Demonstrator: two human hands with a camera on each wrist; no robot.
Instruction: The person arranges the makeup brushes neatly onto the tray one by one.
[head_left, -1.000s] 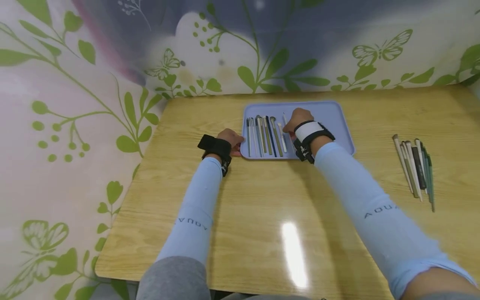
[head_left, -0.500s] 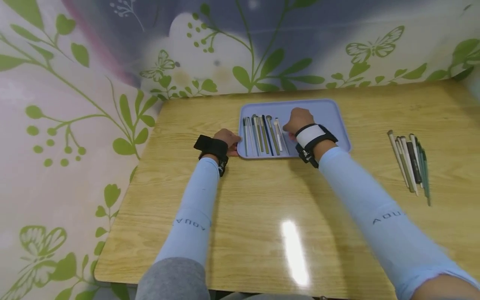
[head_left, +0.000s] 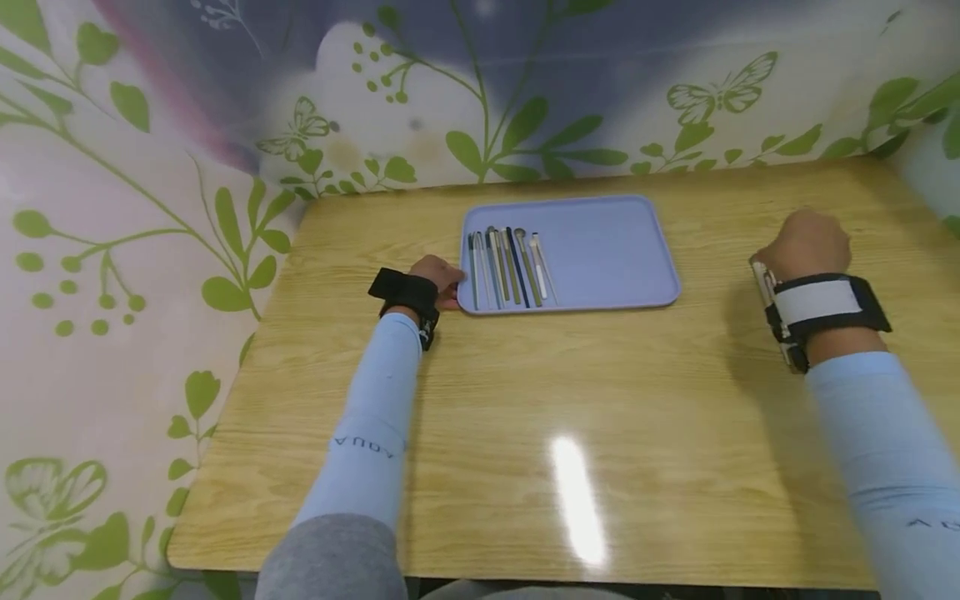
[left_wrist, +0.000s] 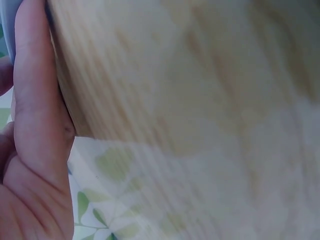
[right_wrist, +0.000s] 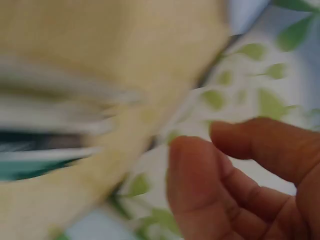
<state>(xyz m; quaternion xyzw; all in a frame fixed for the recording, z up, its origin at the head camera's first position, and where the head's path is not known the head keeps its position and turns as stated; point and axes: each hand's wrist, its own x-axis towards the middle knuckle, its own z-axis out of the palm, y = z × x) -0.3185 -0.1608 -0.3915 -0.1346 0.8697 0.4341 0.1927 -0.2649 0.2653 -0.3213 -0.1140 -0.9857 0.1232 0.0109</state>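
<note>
In the head view, a row of makeup brushes lies side by side in the left part of a blue-lavender tray. My left hand grips the tray's left rim; the left wrist view shows fingers along its edge. Well to the right of the tray, my right hand hovers over loose makeup brushes, largely hiding them in the head view. These brushes appear blurred in the right wrist view, beside bent fingers. Thumb and index are slightly apart, with nothing held.
Everything stands on a light wooden table with a bright reflection near its front. A wall painted with leaves and butterflies borders the back, and another painted wall borders the left side.
My right hand has let go of a white-handled brush at the row's right end and moved right, to the loose brushes. The left hand stays at the tray. The head view has shifted slightly.
</note>
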